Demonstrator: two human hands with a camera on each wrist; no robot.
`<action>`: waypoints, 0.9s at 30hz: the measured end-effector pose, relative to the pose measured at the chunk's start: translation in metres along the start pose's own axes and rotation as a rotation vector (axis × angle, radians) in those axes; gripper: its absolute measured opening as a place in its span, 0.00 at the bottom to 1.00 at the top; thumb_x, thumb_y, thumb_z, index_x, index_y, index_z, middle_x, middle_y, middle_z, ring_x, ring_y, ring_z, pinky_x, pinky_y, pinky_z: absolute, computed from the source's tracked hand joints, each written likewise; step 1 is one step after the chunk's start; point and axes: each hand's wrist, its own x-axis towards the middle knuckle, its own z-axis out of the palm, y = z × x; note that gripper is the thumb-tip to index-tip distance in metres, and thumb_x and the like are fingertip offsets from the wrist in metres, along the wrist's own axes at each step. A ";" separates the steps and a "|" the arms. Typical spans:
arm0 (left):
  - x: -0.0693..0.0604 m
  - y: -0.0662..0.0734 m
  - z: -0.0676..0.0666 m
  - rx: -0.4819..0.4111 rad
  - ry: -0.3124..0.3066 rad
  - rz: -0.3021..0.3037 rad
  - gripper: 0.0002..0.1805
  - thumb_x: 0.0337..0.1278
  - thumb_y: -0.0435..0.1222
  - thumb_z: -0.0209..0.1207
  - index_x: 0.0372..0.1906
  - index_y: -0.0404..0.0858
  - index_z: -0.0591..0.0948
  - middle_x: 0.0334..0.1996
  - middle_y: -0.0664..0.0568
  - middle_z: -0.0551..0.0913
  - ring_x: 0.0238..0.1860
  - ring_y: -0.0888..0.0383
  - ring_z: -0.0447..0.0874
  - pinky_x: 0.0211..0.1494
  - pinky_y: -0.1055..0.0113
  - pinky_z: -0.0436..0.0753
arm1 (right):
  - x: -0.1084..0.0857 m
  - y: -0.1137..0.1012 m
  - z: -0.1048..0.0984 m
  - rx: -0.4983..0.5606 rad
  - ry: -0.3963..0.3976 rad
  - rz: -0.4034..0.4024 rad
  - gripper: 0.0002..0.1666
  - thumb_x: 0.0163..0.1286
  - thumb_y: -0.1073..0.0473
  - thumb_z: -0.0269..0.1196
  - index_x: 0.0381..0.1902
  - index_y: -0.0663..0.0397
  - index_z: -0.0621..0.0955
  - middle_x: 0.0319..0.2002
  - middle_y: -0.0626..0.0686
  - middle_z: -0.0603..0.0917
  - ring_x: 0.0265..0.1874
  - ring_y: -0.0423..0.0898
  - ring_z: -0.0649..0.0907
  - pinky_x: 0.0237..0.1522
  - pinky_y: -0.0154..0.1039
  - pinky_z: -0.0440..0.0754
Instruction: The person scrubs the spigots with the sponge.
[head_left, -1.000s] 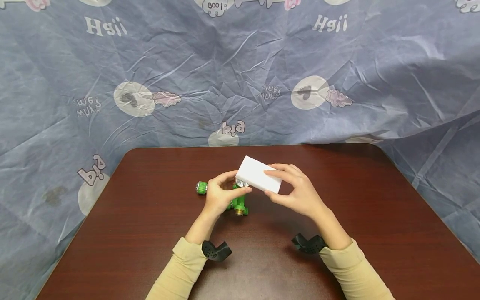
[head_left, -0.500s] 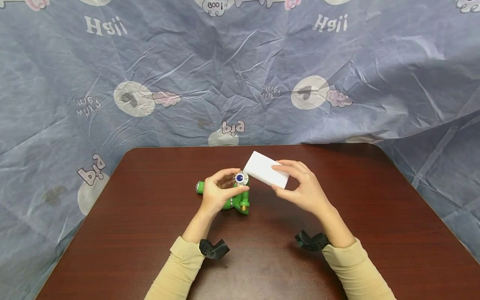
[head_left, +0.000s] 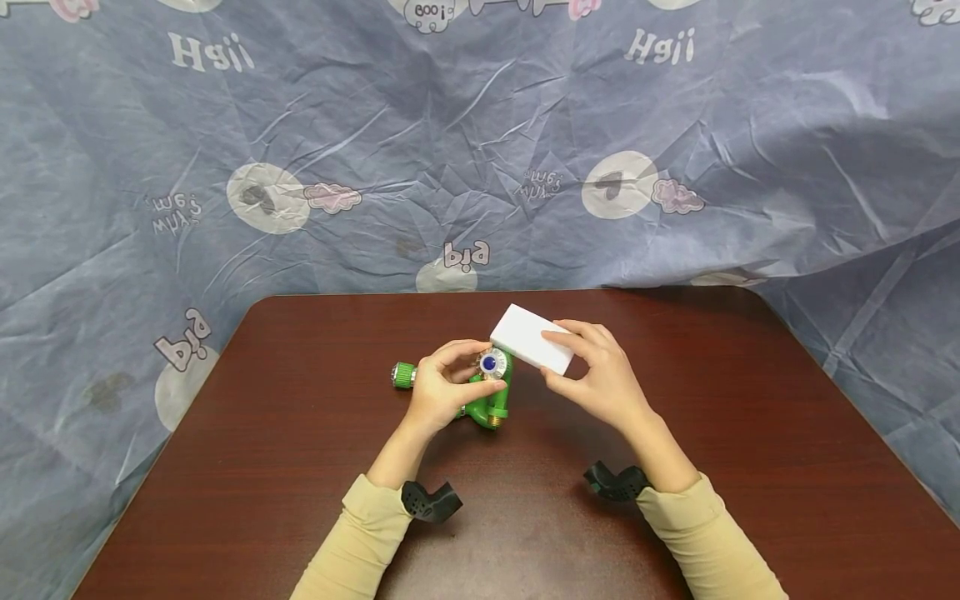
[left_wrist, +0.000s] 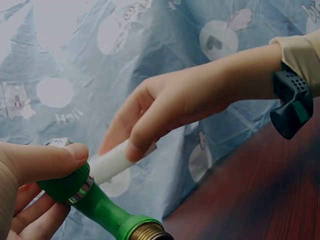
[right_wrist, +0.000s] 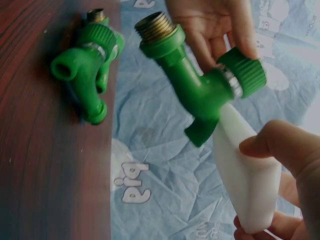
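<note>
My left hand (head_left: 442, 387) pinches the round knob (head_left: 492, 363) of a green tap between thumb and fingers, above the table. In the right wrist view the held tap (right_wrist: 200, 92) shows its threaded brass end (right_wrist: 154, 27) at the upper left. A white block (head_left: 531, 337) is gripped at its right end by my right hand (head_left: 603, 375). The block's other end (right_wrist: 231, 120) meets the tap body near the spout; the left wrist view shows the block (left_wrist: 112, 164) partly behind the knob.
More green taps (right_wrist: 87, 70) lie on the dark red table (head_left: 300, 467), behind and left of my left hand; one knob (head_left: 402, 375) shows there. A blue-grey printed cloth (head_left: 480, 167) hangs behind the table.
The white block has shifted right and slightly up since a second ago, uncovering the knob's blue-centred face. The held tap has moved slightly right and turned over the last half second.
</note>
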 end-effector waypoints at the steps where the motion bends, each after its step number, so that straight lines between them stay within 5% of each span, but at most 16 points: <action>1: 0.000 0.000 0.000 0.004 -0.003 0.004 0.25 0.31 0.15 0.69 0.45 0.18 0.78 0.43 0.30 0.78 0.41 0.60 0.80 0.50 0.54 0.80 | 0.000 0.002 0.000 -0.010 0.011 0.007 0.26 0.46 0.59 0.72 0.47 0.54 0.84 0.51 0.56 0.79 0.49 0.53 0.75 0.46 0.50 0.73; 6: 0.000 0.000 0.000 0.004 -0.003 0.026 0.25 0.31 0.15 0.69 0.44 0.18 0.78 0.42 0.30 0.79 0.40 0.61 0.79 0.49 0.55 0.80 | -0.001 0.005 0.000 -0.011 0.047 0.058 0.27 0.46 0.60 0.73 0.48 0.55 0.84 0.51 0.55 0.79 0.49 0.53 0.75 0.44 0.49 0.73; 15: -0.001 -0.001 0.001 -0.017 -0.014 0.019 0.25 0.30 0.13 0.68 0.44 0.18 0.77 0.40 0.31 0.79 0.39 0.61 0.80 0.48 0.55 0.81 | -0.001 -0.002 0.001 0.079 -0.046 0.091 0.26 0.49 0.58 0.72 0.49 0.52 0.83 0.53 0.52 0.79 0.51 0.50 0.75 0.48 0.50 0.73; 18: 0.001 -0.012 -0.002 -0.020 -0.008 0.021 0.25 0.31 0.16 0.69 0.44 0.22 0.79 0.41 0.34 0.81 0.39 0.58 0.81 0.47 0.56 0.82 | -0.002 0.002 0.001 0.060 -0.025 0.095 0.26 0.48 0.59 0.72 0.49 0.53 0.83 0.53 0.53 0.79 0.51 0.51 0.75 0.47 0.50 0.73; 22: 0.003 -0.026 -0.007 -0.024 0.019 0.021 0.25 0.32 0.19 0.71 0.44 0.27 0.80 0.43 0.39 0.83 0.41 0.55 0.83 0.43 0.60 0.83 | -0.001 0.005 -0.002 0.059 0.005 0.097 0.26 0.48 0.59 0.73 0.49 0.53 0.83 0.53 0.54 0.79 0.51 0.52 0.76 0.46 0.48 0.73; 27: 0.004 -0.019 -0.007 -0.018 0.080 0.015 0.24 0.32 0.17 0.70 0.43 0.25 0.79 0.40 0.38 0.83 0.39 0.58 0.81 0.41 0.66 0.83 | 0.001 0.004 -0.008 0.144 0.001 0.072 0.26 0.48 0.63 0.72 0.49 0.52 0.83 0.53 0.53 0.79 0.52 0.50 0.76 0.47 0.40 0.73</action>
